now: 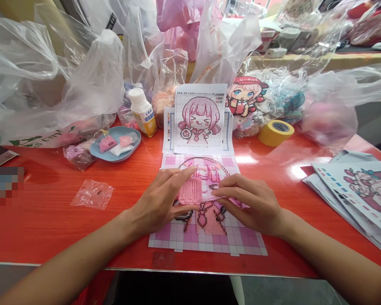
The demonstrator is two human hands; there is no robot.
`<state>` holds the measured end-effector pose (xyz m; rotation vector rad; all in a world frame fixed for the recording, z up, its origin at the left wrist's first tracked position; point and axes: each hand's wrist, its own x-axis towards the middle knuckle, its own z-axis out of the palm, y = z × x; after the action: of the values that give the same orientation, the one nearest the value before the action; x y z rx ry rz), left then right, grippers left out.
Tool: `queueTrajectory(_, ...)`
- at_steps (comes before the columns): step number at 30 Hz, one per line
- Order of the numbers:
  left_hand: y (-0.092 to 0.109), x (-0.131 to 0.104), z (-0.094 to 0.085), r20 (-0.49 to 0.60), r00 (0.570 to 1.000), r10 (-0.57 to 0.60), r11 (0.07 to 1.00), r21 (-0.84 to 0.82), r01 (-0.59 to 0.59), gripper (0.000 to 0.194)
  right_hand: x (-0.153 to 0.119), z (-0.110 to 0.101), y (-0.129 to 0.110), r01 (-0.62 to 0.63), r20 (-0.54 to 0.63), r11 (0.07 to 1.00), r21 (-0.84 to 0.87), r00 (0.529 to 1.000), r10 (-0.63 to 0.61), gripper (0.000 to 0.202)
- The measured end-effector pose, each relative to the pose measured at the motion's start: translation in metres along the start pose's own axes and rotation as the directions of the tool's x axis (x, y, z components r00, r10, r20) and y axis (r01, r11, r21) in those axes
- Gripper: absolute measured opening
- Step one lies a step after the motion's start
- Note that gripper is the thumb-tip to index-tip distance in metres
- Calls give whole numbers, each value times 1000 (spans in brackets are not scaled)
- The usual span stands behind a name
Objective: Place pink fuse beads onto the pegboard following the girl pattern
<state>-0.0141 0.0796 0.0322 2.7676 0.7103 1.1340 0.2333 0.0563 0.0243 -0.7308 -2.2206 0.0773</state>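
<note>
Head view: over the flat pink-and-white checked pegboard (251, 242), the left hand (158, 195) grips a small square pink ridged tray (190, 190); the right hand (255, 201) pinches a slender translucent pink tool (211, 198), contact with the tray unclear. Best, probably, to keep the tray level above the pegboard, pinch lightly, and avoid brushing the small pink and brown beads (211, 222) on it.

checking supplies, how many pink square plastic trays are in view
1 pink square tray, held in the left hand over the pink-and-white checkered pegboard. More may hide among the translucent plastic bags.
</note>
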Motion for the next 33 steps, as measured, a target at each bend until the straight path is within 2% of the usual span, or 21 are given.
queueTrajectory(10, 0, 2, -1, -22, 997, -71, 996, 58, 72, 81, 3, -4, -2, 36, 132, 996, 77, 990, -46, 6)
queueTrajectory(17, -1, 0, -1, -40, 995, -86, 992, 87, 90, 85, 4, -7, -1, 58, 244, 990, 129, 966, -88, 7)
queueTrajectory(33, -1, 0, 0, -37, 994, -105, 991, 80, 107, 86, 2, -3, -1, 80, 270, 988, 134, 956, -114, 7)
